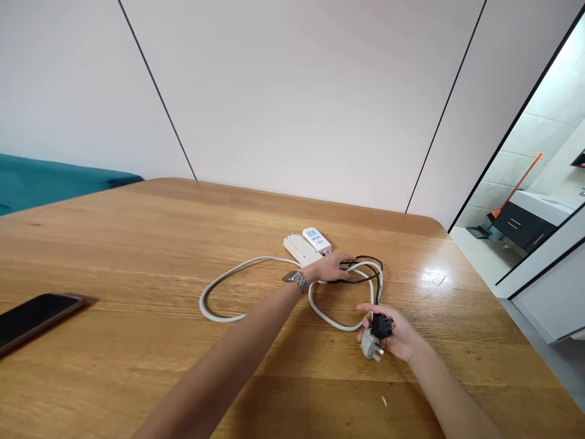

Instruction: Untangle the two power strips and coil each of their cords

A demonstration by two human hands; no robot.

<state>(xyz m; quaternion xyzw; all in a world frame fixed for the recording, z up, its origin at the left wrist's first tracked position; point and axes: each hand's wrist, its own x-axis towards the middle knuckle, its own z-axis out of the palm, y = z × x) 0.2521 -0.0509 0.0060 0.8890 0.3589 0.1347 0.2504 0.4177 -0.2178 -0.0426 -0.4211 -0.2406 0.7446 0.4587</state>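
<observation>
My right hand (395, 335) is closed around two plugs, a black plug (381, 326) and a grey-white plug (371, 345), prongs turned outward. Their cords, a white cable (329, 318) and a black cable (380, 268), curve back across the table in loops. My left hand (329, 266), with a watch on the wrist, reaches over the loops; its thumb and fingers are apart beside the cables, palm down. Just beyond it lies a white power strip (300, 249), its near end partly hidden by the hand. A white remote control (316, 239) lies against the strip.
A wooden table (150, 244) spans the view against a white panelled wall (297, 103). A dark phone (36, 317) lies at the left. A small white scrap (384, 401) is near the front. Teal seating (59, 180) stands behind left; an orange broom (516, 186) shows through the doorway.
</observation>
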